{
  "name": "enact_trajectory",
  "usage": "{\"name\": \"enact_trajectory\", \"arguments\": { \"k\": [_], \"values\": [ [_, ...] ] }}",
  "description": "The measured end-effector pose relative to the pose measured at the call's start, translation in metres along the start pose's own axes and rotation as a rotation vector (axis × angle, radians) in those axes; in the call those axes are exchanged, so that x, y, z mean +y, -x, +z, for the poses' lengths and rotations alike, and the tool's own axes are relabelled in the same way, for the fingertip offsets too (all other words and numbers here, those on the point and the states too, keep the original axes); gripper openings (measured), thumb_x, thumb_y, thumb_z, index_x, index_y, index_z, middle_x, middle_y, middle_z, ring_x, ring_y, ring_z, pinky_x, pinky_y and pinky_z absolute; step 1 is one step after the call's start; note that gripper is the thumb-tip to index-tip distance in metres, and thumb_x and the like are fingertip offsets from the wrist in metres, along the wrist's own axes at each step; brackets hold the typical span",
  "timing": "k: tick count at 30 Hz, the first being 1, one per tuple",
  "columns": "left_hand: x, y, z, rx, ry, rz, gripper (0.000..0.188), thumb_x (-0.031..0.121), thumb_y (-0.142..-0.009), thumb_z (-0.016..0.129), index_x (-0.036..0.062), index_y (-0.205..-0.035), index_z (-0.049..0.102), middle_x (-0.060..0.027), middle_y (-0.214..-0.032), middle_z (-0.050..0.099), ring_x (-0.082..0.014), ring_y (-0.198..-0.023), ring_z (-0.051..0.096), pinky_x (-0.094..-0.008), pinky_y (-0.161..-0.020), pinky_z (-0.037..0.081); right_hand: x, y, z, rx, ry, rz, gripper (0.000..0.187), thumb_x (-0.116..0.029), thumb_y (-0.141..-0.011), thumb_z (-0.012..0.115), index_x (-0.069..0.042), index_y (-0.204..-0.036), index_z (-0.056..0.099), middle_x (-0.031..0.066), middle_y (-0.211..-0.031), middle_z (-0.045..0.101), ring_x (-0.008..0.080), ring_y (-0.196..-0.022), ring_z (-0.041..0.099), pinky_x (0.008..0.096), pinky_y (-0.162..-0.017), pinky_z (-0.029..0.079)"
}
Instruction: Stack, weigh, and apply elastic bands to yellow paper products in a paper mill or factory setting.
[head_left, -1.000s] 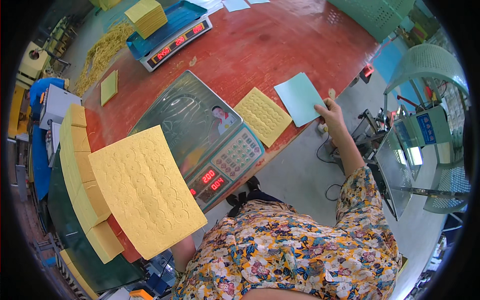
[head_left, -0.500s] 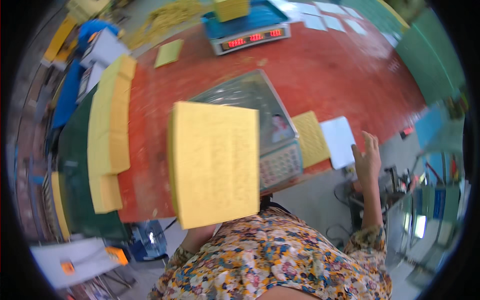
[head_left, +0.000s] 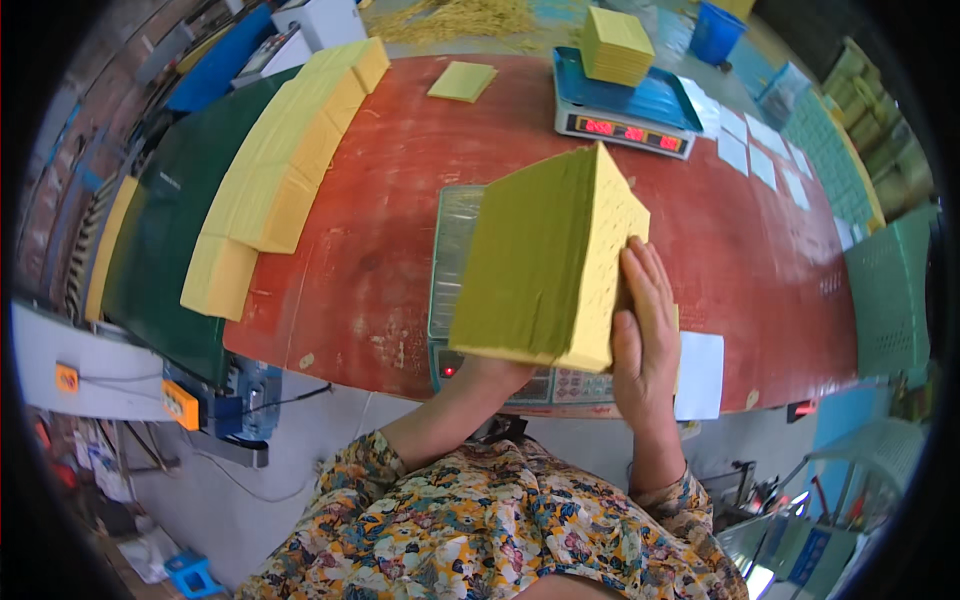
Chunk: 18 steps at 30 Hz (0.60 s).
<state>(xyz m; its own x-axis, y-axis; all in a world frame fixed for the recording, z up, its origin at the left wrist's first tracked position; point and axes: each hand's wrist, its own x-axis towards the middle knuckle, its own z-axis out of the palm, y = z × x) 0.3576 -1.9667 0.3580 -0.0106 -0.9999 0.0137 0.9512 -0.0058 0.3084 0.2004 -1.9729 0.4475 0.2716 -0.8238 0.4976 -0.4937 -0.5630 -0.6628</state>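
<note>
Both hands are holding a thick yellow paper stack [head_left: 545, 265] above the near scale [head_left: 455, 250] at the bench's near edge. Right hand [head_left: 645, 325] is pressing flat, fingers extended, against its perforated face. Left hand [head_left: 495, 372] is supporting from beneath, grip mostly hidden. White label sheets [head_left: 745, 150] are lying along the right edge; a second scale [head_left: 625, 105] is carrying a smaller yellow stack [head_left: 617, 45].

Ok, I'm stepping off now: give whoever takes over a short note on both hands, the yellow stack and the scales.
Left hand: under the thick yellow sheet stack, bearing it.
Right hand: flat against the stack's embossed face.
Stack is held tilted above the near scale, not resting on it.
Done: stack lifted off the table.
Left: set it down.
Far scale bears a smaller yellow stack; a row of stacks lies to the left.
</note>
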Motion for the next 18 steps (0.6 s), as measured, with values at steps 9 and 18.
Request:
{"name": "enact_trajectory", "arguments": {
  "k": [9,18],
  "values": [
    [0.036,-0.045,-0.026,-0.012,-1.11,0.229,0.033,0.015,-0.096,0.059,0.0021,-0.126,0.057,-0.0122,-0.122,0.063,-0.0229,-0.111,0.062,-0.0373,-0.097,0.051,0.025,-0.067,-0.005,-0.094,-0.075,-0.052,0.042,-0.002,-0.091,0.046,0.002,-0.132,0.054,0.0203,-0.141,0.05,0.0343,-0.135,0.043,0.0387,-0.113,0.033],
    [0.111,0.023,-0.019,0.355,-0.44,-0.235,0.037,0.017,-0.098,0.053,-0.0037,-0.129,0.053,-0.0144,-0.118,0.064,-0.0231,-0.101,0.066,-0.0379,-0.088,0.055,0.003,-0.067,0.023,-0.258,0.195,-0.14,0.037,-0.002,-0.087,0.053,0.004,-0.123,0.059,0.0203,-0.134,0.056,0.0366,-0.132,0.047,0.0435,-0.11,0.036]
  ]
}}
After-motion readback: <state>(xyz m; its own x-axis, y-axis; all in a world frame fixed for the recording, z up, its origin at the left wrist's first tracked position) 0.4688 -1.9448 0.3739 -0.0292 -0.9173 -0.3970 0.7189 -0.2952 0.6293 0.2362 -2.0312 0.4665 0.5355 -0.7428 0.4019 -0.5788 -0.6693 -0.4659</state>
